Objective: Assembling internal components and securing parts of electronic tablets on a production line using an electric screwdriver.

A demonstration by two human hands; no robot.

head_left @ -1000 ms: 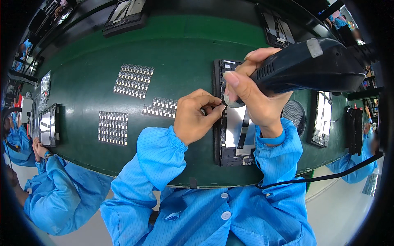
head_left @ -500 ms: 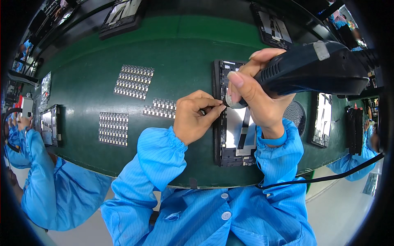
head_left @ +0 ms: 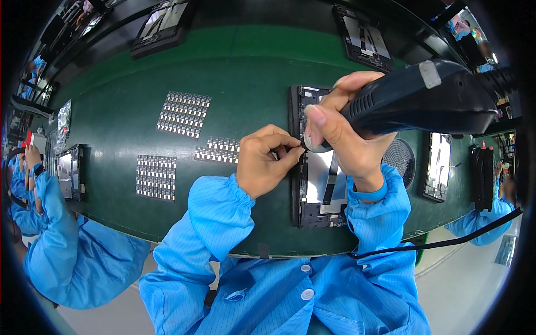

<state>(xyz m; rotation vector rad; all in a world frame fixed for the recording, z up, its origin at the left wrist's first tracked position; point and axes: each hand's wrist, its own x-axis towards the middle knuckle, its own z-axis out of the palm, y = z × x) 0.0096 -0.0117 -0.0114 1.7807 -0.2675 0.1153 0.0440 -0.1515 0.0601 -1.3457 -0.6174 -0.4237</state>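
In front of me lies an opened tablet-like device (head_left: pixel 321 173), with a black frame, a shiny metal middle and a dark ribbon strip. My right hand (head_left: pixel 357 145) is closed round the narrow front of a large black handheld power tool (head_left: pixel 419 100); its exact kind cannot be told. The tool's front end points down at the device's left edge. Beside that end, my left hand (head_left: pixel 265 159) pinches thumb and fingers together at the same edge. Whatever sits between those fingertips is too small to make out.
Several sheets of small boards (head_left: pixel 184 114) lie left on the green table (head_left: pixel 111 123). A round black dish (head_left: pixel 399 162) and another opened device (head_left: pixel 437 167) stand right. Further devices (head_left: pixel 363 36) are at the back. A black cable (head_left: pixel 446 244) crosses lower right. A co-worker's sleeve (head_left: pixel 53 223) shows left.
The black tool and my right hand have shifted slightly left and down. My left hand keeps its pinch at the device's edge. The co-worker's hand at left has moved up.
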